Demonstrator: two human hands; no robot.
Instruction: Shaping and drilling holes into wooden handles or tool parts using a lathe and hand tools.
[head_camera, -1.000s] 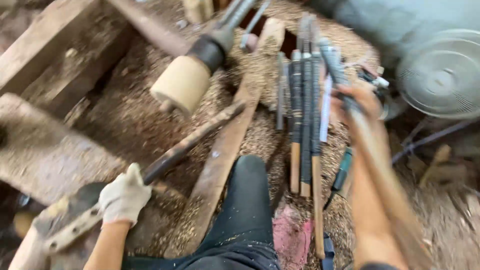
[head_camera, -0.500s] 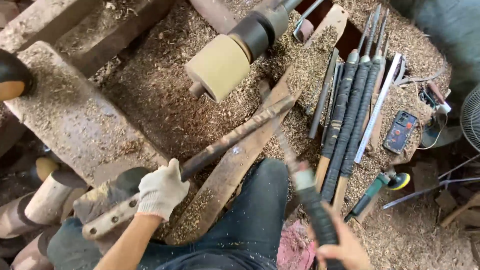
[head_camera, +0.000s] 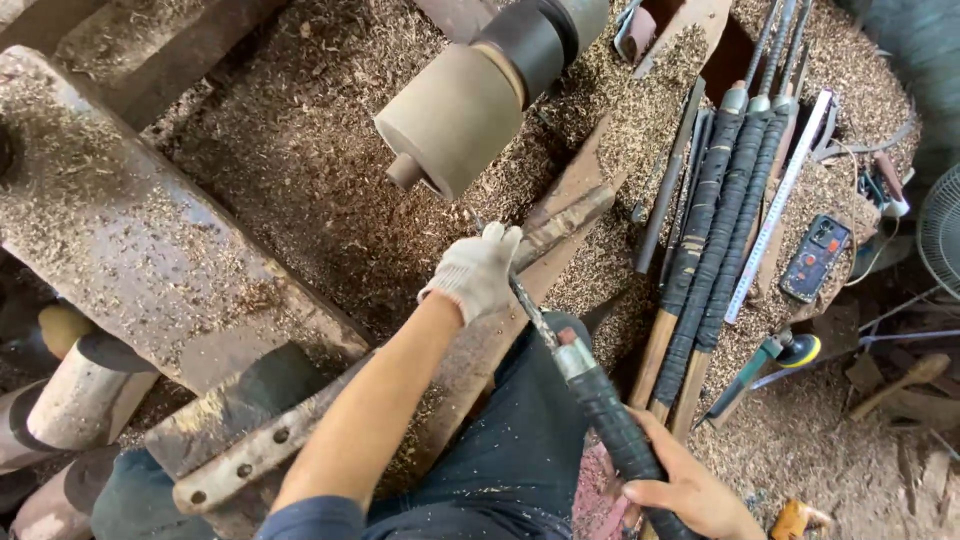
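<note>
Head view, looking down at a wood lathe buried in shavings. The left hand (head_camera: 476, 272), in a white knit glove, has left the metal bar (head_camera: 250, 450) at seven o'clock, where it rested half a second back, and now sits clenched over the steel shaft of a long turning chisel (head_camera: 590, 400), pressing it onto the angled tool rest (head_camera: 560, 225) near the centre. The bare right hand (head_camera: 690, 490), at five o'clock, is wrapped around the chisel's black-taped handle; a second ago that arm was stretched out toward the tool rack at two o'clock, and half a second ago it was bringing the tool in.

So the chisel has gone from fetched to braced in both hands. Its tip is hidden under the glove, and I cannot tell whether it touches the wood. The pale cylindrical wood blank (head_camera: 455, 120), mounted on the dark chuck (head_camera: 535, 40), lies at twelve o'clock, just beyond the gloved hand; blur does not show clearly whether it is spinning.

Off at two o'clock, several more taped-handled chisels (head_camera: 715, 220) lie side by side with a metal ruler (head_camera: 775, 210) beside them, and a phone (head_camera: 815, 258) rests on the sawdust at three o'clock. A rough wooden beam (head_camera: 130, 240) crosses at nine o'clock.
</note>
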